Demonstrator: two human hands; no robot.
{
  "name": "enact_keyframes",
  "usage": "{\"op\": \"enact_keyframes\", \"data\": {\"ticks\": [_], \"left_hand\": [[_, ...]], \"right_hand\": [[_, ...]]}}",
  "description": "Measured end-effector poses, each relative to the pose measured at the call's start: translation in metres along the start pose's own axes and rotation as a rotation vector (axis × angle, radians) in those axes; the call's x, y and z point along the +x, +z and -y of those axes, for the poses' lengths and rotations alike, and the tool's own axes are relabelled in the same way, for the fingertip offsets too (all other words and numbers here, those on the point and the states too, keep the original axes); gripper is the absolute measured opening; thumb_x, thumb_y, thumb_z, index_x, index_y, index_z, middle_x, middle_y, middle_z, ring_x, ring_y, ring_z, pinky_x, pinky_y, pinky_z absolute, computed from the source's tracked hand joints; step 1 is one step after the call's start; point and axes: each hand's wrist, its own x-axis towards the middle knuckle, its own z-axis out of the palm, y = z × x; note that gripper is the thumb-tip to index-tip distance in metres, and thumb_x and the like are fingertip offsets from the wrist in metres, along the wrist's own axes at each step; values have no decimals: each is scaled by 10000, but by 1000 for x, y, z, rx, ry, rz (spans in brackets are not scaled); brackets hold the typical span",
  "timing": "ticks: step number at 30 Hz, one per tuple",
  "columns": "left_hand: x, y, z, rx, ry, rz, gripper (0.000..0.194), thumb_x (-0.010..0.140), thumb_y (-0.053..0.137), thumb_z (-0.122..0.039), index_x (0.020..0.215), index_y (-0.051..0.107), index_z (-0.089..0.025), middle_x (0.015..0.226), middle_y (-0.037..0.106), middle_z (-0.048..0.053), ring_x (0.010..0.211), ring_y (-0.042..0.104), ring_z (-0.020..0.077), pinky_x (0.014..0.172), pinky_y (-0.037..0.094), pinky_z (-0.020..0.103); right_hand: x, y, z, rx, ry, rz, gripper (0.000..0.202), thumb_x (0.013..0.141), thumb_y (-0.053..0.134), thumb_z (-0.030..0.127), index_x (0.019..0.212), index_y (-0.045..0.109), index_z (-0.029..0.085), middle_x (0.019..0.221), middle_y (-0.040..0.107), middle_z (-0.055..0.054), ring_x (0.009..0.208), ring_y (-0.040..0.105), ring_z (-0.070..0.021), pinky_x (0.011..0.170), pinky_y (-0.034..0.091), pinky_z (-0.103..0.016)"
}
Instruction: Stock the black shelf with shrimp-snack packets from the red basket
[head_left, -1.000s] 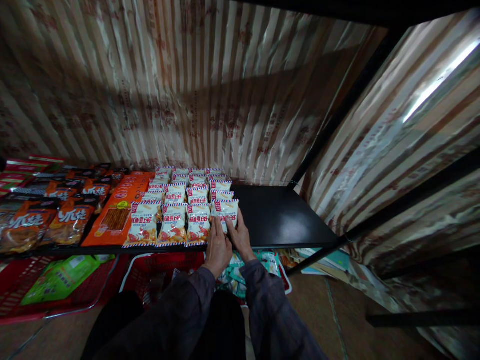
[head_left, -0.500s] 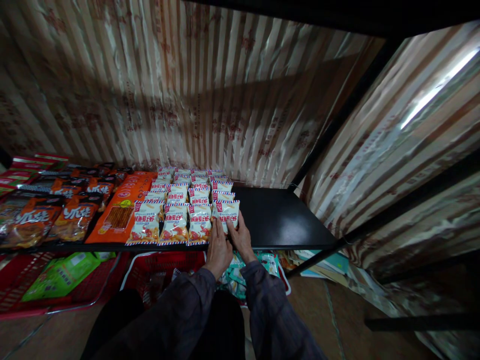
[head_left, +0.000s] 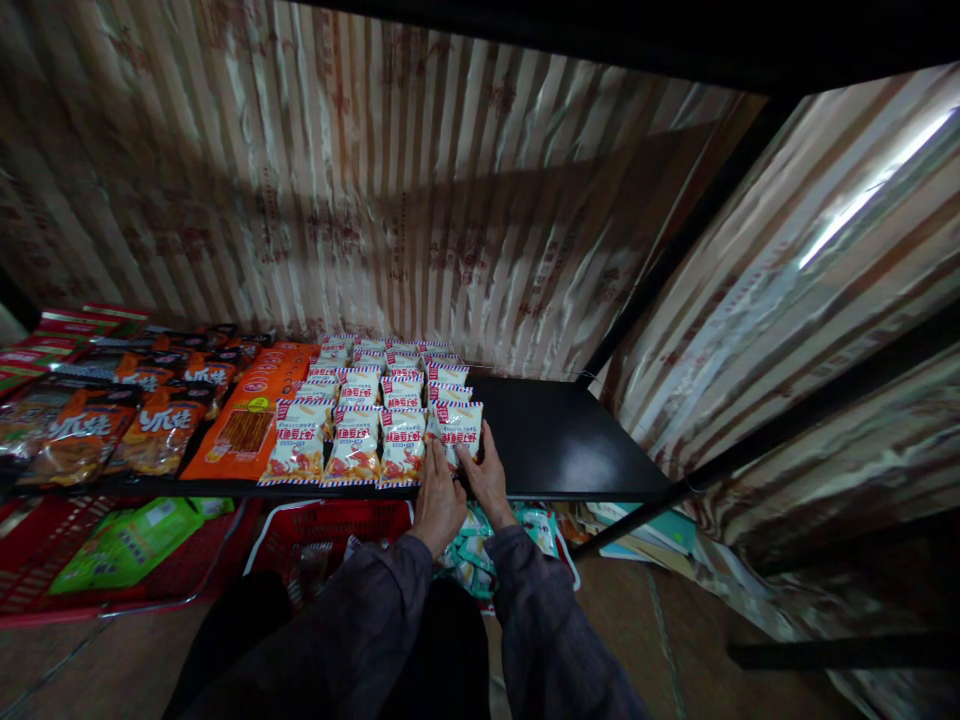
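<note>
At the right end of the front row, a small white snack bag with red lettering and a striped blue-and-red edge stands on the black shelf. My left hand presses its fingers, held together, against the bag's lower left side. On the other side my right hand has its thumb on the front of the bag and its fingers along the right edge, so the bag is held between both hands. Matching snack bags stand in rows to the left, close against it.
Orange packets and dark-and-orange snack bags fill the shelf's left part. Bare black shelf lies to the right. Below are red baskets, one holding teal packets. A slanting black post stands at the right.
The view has shifted slightly, so the shelf goods sit a little further right in the picture. Both hands stay at the same bag, with hardly any visible movement.
</note>
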Motion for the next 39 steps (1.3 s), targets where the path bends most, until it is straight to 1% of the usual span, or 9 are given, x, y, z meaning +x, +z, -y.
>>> {"op": "enact_keyframes", "data": {"ticks": [6,12,18,23,26,30,33,36,39], "left_hand": [[-6,-1,1,-14,12,-38,718,745,423,-109,1425,201,-45,1513,187,168,1404,109,254,1140,199,419],[-14,-5,0,1,9,-28,700,752,410,-101,1412,199,-1,1501,196,202,1402,127,247,1140,209,398],[-28,-9,5,-12,-19,-29,692,751,426,-126,1397,227,26,1488,217,221,1394,163,254,1141,201,374],[-46,-23,14,-49,-3,-50,684,738,443,-119,1397,276,-46,1475,286,181,1378,230,235,1128,245,371],[-59,-38,27,-41,-33,-49,628,755,433,-111,1375,337,-94,1454,342,150,1352,300,221,1101,299,370],[-76,-63,57,111,-184,48,473,789,443,-118,1258,493,-81,1424,389,161,1299,395,212,1088,302,311],[-84,-82,84,192,-246,103,405,793,453,-103,1182,563,-83,1379,452,159,1260,445,200,1074,305,264],[-90,-100,109,227,-309,134,357,800,443,-87,1120,601,-68,1281,546,174,1184,517,216,1019,358,266],[-99,-113,130,240,-379,184,336,811,444,-94,1100,610,-57,1130,639,174,1070,590,218,940,411,268]], "right_hand": [[-6,-4,-6,-85,-48,-74,786,767,525,568,1398,323,145,1427,387,-142,1302,369,-265,1061,302,-428],[-15,-8,-3,-100,-51,-125,771,776,502,582,1380,349,129,1390,424,-168,1263,415,-272,1047,316,-439],[-29,-10,14,-120,-70,-159,727,790,485,575,1335,406,101,1363,449,-183,1256,418,-277,1046,317,-436],[-59,-10,39,-69,-96,-224,593,839,443,509,1268,471,102,1279,521,-176,1180,487,-253,1009,368,-414],[-88,0,48,-25,-167,-228,478,873,407,427,1235,499,128,1246,550,-152,1152,510,-219,1001,384,-391],[-129,33,35,-72,-165,-111,384,853,410,315,1164,559,146,1187,603,-135,1105,552,-216,977,410,-403],[-154,61,20,-271,-35,157,317,810,443,196,1057,623,117,1091,652,-139,1031,598,-210,933,440,-346],[-174,82,15,-443,36,445,254,797,492,159,984,663,152,1009,690,-99,962,631,-189,847,466,-271],[-190,95,17,-489,75,561,231,782,554,181,977,675,159,969,707,-90,911,653,-187,792,469,-238]]}}
